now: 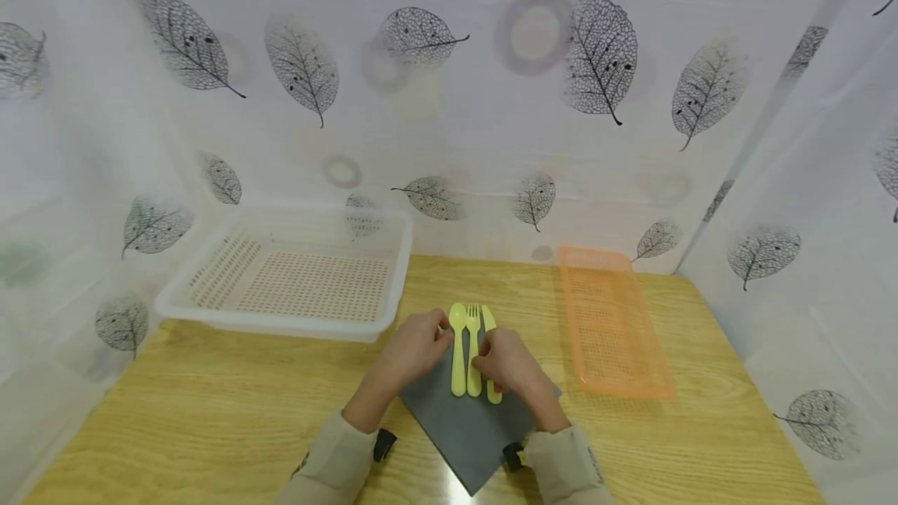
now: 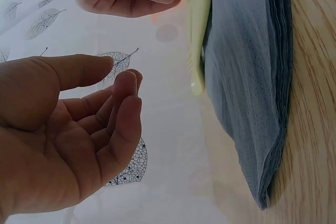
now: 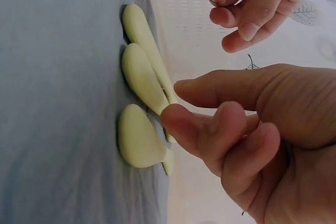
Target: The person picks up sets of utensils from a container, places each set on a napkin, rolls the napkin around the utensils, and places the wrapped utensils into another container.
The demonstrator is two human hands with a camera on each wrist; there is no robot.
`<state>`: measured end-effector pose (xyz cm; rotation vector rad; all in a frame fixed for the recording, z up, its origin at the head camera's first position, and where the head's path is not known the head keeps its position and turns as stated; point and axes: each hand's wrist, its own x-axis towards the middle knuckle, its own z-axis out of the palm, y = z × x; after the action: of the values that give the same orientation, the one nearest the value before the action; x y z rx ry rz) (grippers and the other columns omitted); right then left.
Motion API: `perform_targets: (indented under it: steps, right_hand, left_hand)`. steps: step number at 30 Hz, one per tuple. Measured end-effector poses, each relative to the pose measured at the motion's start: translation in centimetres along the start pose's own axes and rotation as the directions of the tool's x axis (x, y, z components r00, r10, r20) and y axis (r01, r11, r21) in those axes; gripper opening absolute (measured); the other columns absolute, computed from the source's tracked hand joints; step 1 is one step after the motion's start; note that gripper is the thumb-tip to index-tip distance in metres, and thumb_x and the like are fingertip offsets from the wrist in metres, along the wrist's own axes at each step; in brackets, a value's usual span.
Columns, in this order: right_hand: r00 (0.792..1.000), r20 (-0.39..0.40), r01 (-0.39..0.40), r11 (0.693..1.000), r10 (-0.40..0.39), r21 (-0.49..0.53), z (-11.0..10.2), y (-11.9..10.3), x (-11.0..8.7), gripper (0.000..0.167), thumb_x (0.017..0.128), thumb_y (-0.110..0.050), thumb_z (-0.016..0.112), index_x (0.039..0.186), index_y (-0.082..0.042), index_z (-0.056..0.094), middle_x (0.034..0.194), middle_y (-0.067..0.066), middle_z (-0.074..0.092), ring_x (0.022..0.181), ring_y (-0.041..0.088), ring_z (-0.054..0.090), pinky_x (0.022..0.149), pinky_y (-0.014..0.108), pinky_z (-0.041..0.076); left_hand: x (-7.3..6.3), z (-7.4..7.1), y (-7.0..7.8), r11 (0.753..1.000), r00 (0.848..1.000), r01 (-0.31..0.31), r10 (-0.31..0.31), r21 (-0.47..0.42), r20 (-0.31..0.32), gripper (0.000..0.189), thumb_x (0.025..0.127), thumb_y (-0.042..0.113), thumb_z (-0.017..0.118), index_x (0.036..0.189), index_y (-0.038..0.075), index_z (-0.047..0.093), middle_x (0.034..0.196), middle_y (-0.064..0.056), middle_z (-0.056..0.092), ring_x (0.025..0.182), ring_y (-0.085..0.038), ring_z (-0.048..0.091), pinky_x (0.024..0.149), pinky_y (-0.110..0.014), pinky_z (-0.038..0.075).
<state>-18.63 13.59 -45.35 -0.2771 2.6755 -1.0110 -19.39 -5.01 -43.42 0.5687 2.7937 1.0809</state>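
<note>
A yellow-green plastic spoon (image 1: 458,357), fork (image 1: 474,372) and knife (image 1: 494,395) lie side by side on a folded blue-grey napkin (image 1: 466,446), handles toward me. The napkin's stacked layers show along its edge in the left wrist view. Beside the spoon's bowl hovers my left hand (image 1: 416,345), its fingers loosely bent and nothing between them. My right hand (image 1: 510,365) is above the knife, covering its middle in the head view. In the right wrist view its thumb and fingers are close to the handles, with no grip on them visible.
A white perforated basket (image 1: 281,322) stands at the back left of the wooden table (image 1: 231,404). To the right lies a shallow orange basket (image 1: 617,318). A leaf-patterned curtain (image 1: 477,131) hangs behind the table and along both sides.
</note>
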Motion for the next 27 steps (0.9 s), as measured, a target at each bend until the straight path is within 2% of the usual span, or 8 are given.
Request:
perform_targets:
  steps: [5,13,20,27]
  right_hand:
    - [1.0,0.006,0.0,1.0,0.0,0.019,-0.2,-0.1,-0.3,0.009,0.093,-0.005,0.063,0.085,-0.001,0.062,0.063,0.008,0.061,0.04,0.013,0.051,0.041,0.025,0.043]
    - [0.996,-0.003,0.092,0.996,-0.092,0.009,-0.5,0.1,-0.9,0.007,0.09,-0.005,0.062,0.084,-0.002,0.065,0.063,0.005,0.061,0.043,0.012,0.052,0.043,0.026,0.044]
    - [0.986,-0.034,0.162,0.981,-0.166,-0.107,-1.0,0.2,-2.3,0.007,0.089,-0.007,0.067,0.082,-0.007,0.065,0.066,-0.002,0.058,0.052,0.01,0.049,0.047,0.026,0.04]
    - [0.966,0.047,0.258,0.945,-0.254,-0.199,-1.8,1.6,-4.9,0.003,0.087,-0.007,0.07,0.085,-0.006,0.068,0.075,-0.004,0.062,0.064,0.008,0.054,0.057,0.027,0.047]
  left_hand:
    - [-0.3,-0.1,0.0,1.0,1.0,-0.016,0.016,0.022,0.0,0.015,0.097,0.009,0.059,0.107,-0.002,0.063,0.076,-0.003,0.061,0.06,-0.011,0.051,0.053,-0.026,0.043]
    - [-1.0,-0.2,0.2,0.999,0.999,-0.017,0.016,0.033,0.028,0.017,0.097,0.01,0.061,0.109,-0.002,0.062,0.079,-0.003,0.062,0.063,-0.012,0.053,0.055,-0.028,0.045]
    - [-2.1,0.2,-0.5,0.99,0.997,-0.064,0.059,0.126,0.044,0.018,0.095,0.01,0.063,0.108,-0.001,0.063,0.081,-0.004,0.064,0.067,-0.012,0.056,0.057,-0.028,0.046]
    - [-4.0,-0.6,-0.6,0.98,0.987,-0.142,0.129,0.139,0.095,0.015,0.09,0.006,0.068,0.102,-0.002,0.064,0.08,-0.005,0.063,0.068,-0.013,0.056,0.058,-0.027,0.046]
